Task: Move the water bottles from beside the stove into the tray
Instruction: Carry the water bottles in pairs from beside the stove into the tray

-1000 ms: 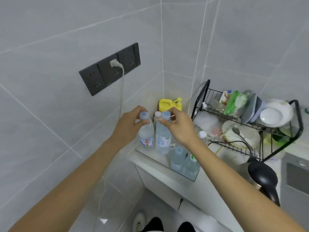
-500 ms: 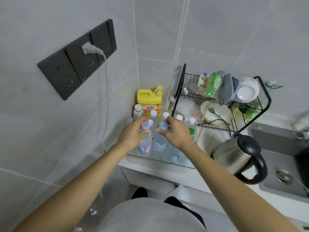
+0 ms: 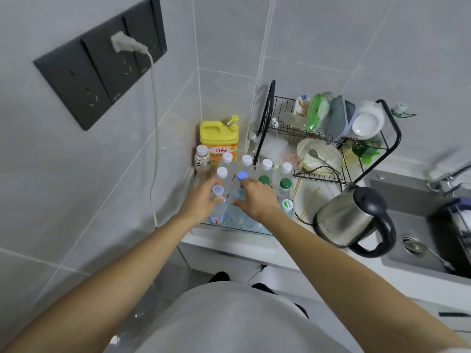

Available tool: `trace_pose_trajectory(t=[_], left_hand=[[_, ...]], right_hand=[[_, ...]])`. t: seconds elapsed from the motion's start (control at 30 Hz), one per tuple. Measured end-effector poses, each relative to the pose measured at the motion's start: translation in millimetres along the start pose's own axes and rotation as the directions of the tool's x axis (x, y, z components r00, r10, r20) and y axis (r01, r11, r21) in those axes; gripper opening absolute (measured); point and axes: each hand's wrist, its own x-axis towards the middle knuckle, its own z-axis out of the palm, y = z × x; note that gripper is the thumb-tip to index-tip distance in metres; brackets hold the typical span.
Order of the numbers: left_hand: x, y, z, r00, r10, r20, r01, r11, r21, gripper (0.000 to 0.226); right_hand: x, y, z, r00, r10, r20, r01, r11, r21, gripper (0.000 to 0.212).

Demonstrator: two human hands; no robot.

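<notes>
A clear tray (image 3: 229,229) sits on the counter corner, holding several upright water bottles with white, green and blue caps. My left hand (image 3: 201,202) grips the neck of a blue-capped bottle (image 3: 218,200) at the tray's front left. My right hand (image 3: 257,198) grips a second blue-capped bottle (image 3: 241,179) just to its right. Both bottles stand upright inside the tray among the others. White-capped bottles (image 3: 246,160) fill the back rows and green-capped ones (image 3: 285,184) the right side.
A yellow detergent jug (image 3: 219,138) stands in the corner behind the tray. A black dish rack (image 3: 331,138) with plates is to the right, a steel kettle (image 3: 351,217) in front of it, then the sink (image 3: 420,240). A plugged cord (image 3: 154,123) hangs from the wall socket.
My view tilted down and closer to the counter. Both hands lowered the two blue-capped bottles into the tray and still hold their necks.
</notes>
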Motion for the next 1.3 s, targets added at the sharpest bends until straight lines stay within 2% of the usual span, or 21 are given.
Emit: trace_pose_trajectory(t=[0.2, 0.37, 0.6, 1.0, 1.13, 1.3], left_hand=[[10.3, 5.5, -6.8, 0.996, -0.041, 0.078, 0.027, 0.985, 0.173, 0.035], [16.7, 8.1, -5.3, 0.996, -0.047, 0.071, 0.032, 0.978, 0.205, 0.028], [14.3, 4.7, -4.6, 0.998, 0.025, 0.064, -0.039, 0.971, 0.236, 0.025], [16.2, 7.3, -1.5, 0.995, 0.036, 0.098, -0.069, 0.929, 0.362, 0.032], [17.2, 6.0, -5.1, 0.985, 0.025, 0.172, -0.091, 0.918, 0.387, 0.047], [15.6, 2.2, -5.2, 0.985, 0.011, 0.172, -0.078, 0.919, 0.386, 0.027]], right_hand=[[-0.9, 2.6, -2.9, 0.997, -0.042, 0.062, 0.044, 0.998, -0.040, 0.052], [-0.4, 7.5, -5.6, 0.995, -0.059, 0.076, 0.063, 0.997, -0.046, 0.051], [1.7, 9.9, -2.6, 0.996, -0.072, 0.050, 0.075, 0.994, -0.074, 0.044], [8.2, 12.5, -9.9, 0.985, -0.146, 0.092, 0.151, 0.987, -0.048, 0.036], [7.8, 14.0, -11.7, 0.984, -0.148, 0.097, 0.151, 0.988, -0.022, 0.034], [7.3, 16.5, -13.4, 0.977, -0.181, 0.109, 0.185, 0.982, -0.029, 0.031]])
